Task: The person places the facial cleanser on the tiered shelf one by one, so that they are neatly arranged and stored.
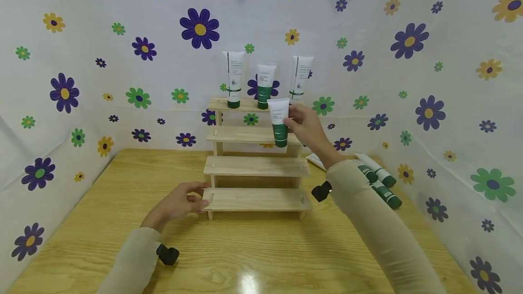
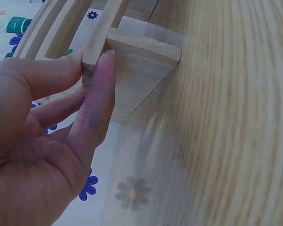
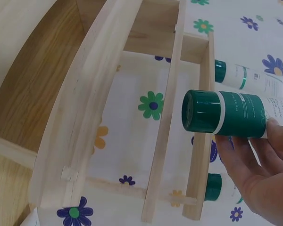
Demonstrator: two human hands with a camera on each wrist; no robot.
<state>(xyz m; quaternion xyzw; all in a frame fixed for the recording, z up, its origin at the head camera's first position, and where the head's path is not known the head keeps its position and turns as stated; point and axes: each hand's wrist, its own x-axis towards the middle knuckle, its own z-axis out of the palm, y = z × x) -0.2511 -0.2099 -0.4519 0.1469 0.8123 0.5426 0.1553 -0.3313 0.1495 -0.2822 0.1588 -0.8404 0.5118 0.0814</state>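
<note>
My right hand (image 1: 304,124) grips a white and green squeeze tube (image 1: 279,124), cap down, in front of the upper steps of a wooden tiered stand (image 1: 256,199). In the right wrist view the tube's green cap (image 3: 200,112) hangs apart from the boards, the fingers round its body. My left hand (image 1: 181,203) pinches the left end of the stand's lowest shelf; the left wrist view shows thumb and fingers on the board's end (image 2: 92,56). Along the top shelf stand a tall tube (image 1: 234,78), a shorter tube (image 1: 265,86) and another tall tube (image 1: 301,76), partly behind my right hand.
Several more tubes (image 1: 384,193) lie on the wooden table (image 1: 245,248) right of the stand, partly behind my right forearm. A white cloth (image 1: 122,71) with printed flowers hangs behind and at both sides. Each wrist wears a small black device (image 1: 167,254).
</note>
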